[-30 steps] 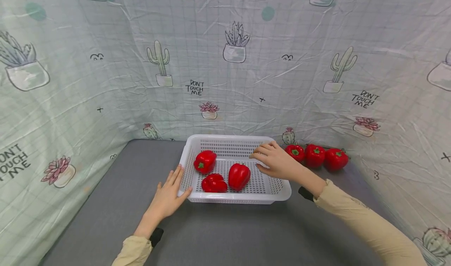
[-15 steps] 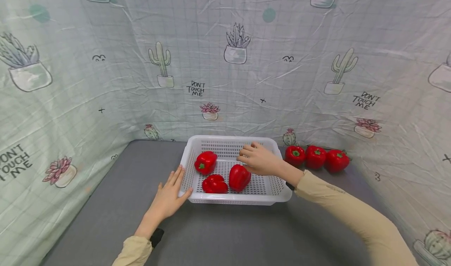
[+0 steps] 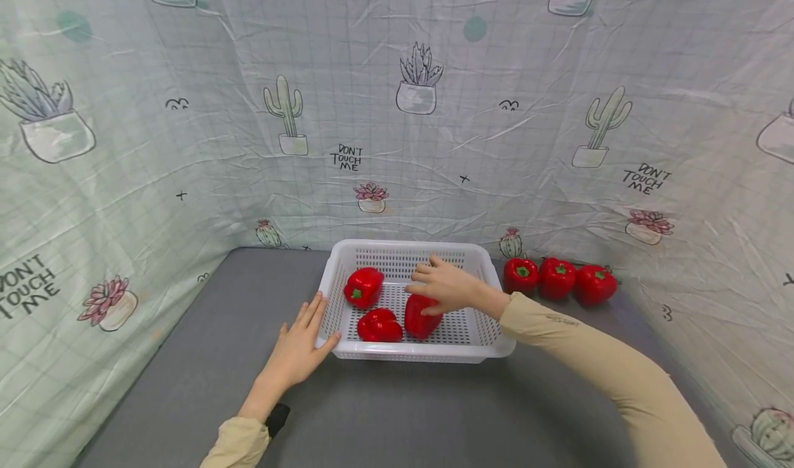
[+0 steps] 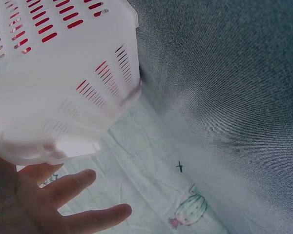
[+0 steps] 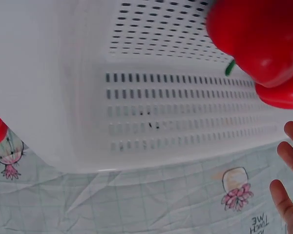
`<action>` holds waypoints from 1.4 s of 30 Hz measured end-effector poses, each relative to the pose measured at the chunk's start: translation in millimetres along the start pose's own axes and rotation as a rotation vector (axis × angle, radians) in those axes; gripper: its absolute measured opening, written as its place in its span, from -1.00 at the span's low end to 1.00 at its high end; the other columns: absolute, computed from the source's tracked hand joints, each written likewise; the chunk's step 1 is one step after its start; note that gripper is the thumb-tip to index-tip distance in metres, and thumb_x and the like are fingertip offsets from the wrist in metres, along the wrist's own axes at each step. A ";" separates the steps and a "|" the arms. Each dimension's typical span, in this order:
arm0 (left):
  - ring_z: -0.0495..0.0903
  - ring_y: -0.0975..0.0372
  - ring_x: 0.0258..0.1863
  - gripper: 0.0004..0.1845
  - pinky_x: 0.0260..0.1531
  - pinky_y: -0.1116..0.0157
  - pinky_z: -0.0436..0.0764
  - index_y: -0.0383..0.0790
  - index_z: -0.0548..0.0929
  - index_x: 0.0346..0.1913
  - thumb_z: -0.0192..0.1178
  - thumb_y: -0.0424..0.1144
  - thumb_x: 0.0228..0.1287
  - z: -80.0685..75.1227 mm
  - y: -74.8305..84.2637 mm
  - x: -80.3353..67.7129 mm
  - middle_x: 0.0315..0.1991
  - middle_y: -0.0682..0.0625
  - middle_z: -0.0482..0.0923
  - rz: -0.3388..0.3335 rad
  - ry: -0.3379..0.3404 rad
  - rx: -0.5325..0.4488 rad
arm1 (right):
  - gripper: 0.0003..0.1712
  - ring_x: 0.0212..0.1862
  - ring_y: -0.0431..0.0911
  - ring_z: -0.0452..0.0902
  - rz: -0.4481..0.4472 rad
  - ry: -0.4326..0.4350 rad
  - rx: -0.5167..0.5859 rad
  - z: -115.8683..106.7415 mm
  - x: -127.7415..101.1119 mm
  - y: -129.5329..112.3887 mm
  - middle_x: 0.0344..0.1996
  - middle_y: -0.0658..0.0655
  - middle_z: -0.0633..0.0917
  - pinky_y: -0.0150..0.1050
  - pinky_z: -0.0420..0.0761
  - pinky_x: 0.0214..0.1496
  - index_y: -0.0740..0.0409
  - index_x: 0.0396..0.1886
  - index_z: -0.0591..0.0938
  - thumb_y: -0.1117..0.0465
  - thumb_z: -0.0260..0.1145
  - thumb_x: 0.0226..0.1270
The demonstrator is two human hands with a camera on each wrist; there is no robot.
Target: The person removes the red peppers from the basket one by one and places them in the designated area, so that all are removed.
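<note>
Head view: the right hand (image 3: 448, 289) lay on the top of a red bell pepper (image 3: 420, 318) standing upright in the white perforated basket (image 3: 428, 350), its fingers curved over the pepper's crown, though whether they had closed to a firm hold could not be told. The pepper sat directly beneath that hand, near the basket's middle, its long axis roughly vertical, with two more bell peppers (image 3: 363, 286) just to its left. The left hand (image 3: 298, 347), fingers straight and relaxed, rested against the basket's near left corner, farther from the pepper than the right hand, while three other red peppers (image 3: 556, 278) stood in a row on the grey tabletop (image 3: 397, 413) outside the basket's right wall.
</note>
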State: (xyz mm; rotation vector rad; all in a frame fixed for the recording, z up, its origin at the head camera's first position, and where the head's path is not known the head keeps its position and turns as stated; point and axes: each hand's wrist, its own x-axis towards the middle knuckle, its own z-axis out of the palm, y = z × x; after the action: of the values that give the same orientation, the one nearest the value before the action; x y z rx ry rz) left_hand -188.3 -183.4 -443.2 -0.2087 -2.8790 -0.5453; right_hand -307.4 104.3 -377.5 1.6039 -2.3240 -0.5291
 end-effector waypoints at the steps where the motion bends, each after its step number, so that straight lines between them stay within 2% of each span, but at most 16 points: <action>1: 0.04 -0.13 0.34 -0.19 0.04 -0.38 0.07 -0.17 0.04 0.37 0.08 0.09 0.14 0.0 0.2 0.1 0.39 -0.11 0.00 0.000 -0.001 0.001 | -0.39 0.02 -0.11 0.40 -0.001 -0.012 0.001 2.0 0.1 -0.2 -0.03 0.01 0.59 -0.06 0.41 0.06 -0.12 0.09 0.46 -0.21 0.25 0.02; 7: 0.03 -0.12 0.34 -0.18 0.04 -0.38 0.06 -0.18 0.04 0.37 0.09 0.09 0.14 0.5 0.6 0.7 0.40 -0.12 0.00 0.002 0.004 0.001 | -0.23 0.14 -0.09 0.35 0.002 -0.122 0.002 7.8 2.2 -3.9 0.09 0.01 0.53 0.04 0.32 0.19 -0.17 0.18 0.40 -0.29 0.27 -0.08; 15: 0.03 -0.11 0.35 -0.19 0.04 -0.36 0.08 -0.17 0.03 0.38 0.07 0.09 0.14 -0.1 -0.1 0.3 0.39 -0.11 0.00 0.003 0.002 0.017 | 0.00 0.28 -0.04 0.24 0.046 -0.270 -0.146 17.3 4.8 -7.1 0.23 -0.04 0.41 0.04 0.24 0.28 -0.26 0.30 0.20 -0.30 0.35 -0.23; 18: 0.04 -0.11 0.34 -0.19 0.04 -0.37 0.08 -0.17 0.03 0.38 0.07 0.10 0.15 -0.1 -0.3 -0.1 0.40 -0.11 0.00 0.001 0.003 0.017 | 0.01 0.32 -0.04 0.18 0.069 -0.315 -0.182 19.6 7.1 -6.8 0.27 -0.05 0.35 0.04 0.20 0.30 -0.34 0.31 0.15 -0.31 0.35 -0.23; 23: 0.05 -0.12 0.34 -0.20 0.03 -0.37 0.09 -0.18 0.04 0.37 0.06 0.09 0.15 0.9 -1.0 0.0 0.39 -0.11 0.00 0.006 0.006 0.018 | -0.05 0.31 -0.06 0.15 0.056 -0.345 -0.237 21.3 10.7 -7.2 0.28 -0.07 0.33 0.01 0.23 0.28 -0.39 0.30 0.16 -0.34 0.29 -0.17; 28: 0.04 -0.12 0.34 -0.19 0.04 -0.37 0.09 -0.17 0.03 0.38 0.07 0.09 0.15 1.2 0.7 0.4 0.39 -0.11 0.00 0.004 -0.003 0.024 | -0.08 0.30 -0.07 0.16 0.051 -0.363 -0.255 21.2 10.7 -8.1 0.27 -0.08 0.34 -0.02 0.25 0.27 -0.32 0.28 0.21 -0.32 0.30 -0.16; 33: 0.06 -0.13 0.33 -0.19 0.02 -0.37 0.10 -0.19 0.06 0.37 0.08 0.09 0.13 1.8 1.3 -0.3 0.39 -0.13 0.02 0.012 0.008 0.020 | -0.12 0.26 -0.07 0.21 0.042 -0.345 -0.231 19.6 9.0 -10.2 0.20 -0.09 0.42 -0.01 0.28 0.26 -0.19 0.24 0.26 -0.26 0.33 -0.15; 42: 0.05 -0.12 0.34 -0.19 0.03 -0.37 0.10 -0.17 0.03 0.38 0.04 0.11 0.15 1.5 -1.1 -0.2 0.40 -0.11 0.00 0.020 0.008 0.016 | -0.12 0.23 -0.10 0.27 0.041 -0.295 -0.227 12.7 5.2 -12.4 0.14 -0.07 0.48 -0.07 0.31 0.25 -0.17 0.24 0.26 -0.16 0.38 -0.15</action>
State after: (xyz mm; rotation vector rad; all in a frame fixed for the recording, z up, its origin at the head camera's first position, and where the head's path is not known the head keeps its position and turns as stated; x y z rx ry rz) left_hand -188.6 -183.9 -445.0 -0.2314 -2.8691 -0.5183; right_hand -304.2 97.2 -394.3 1.4511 -2.3870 -1.0415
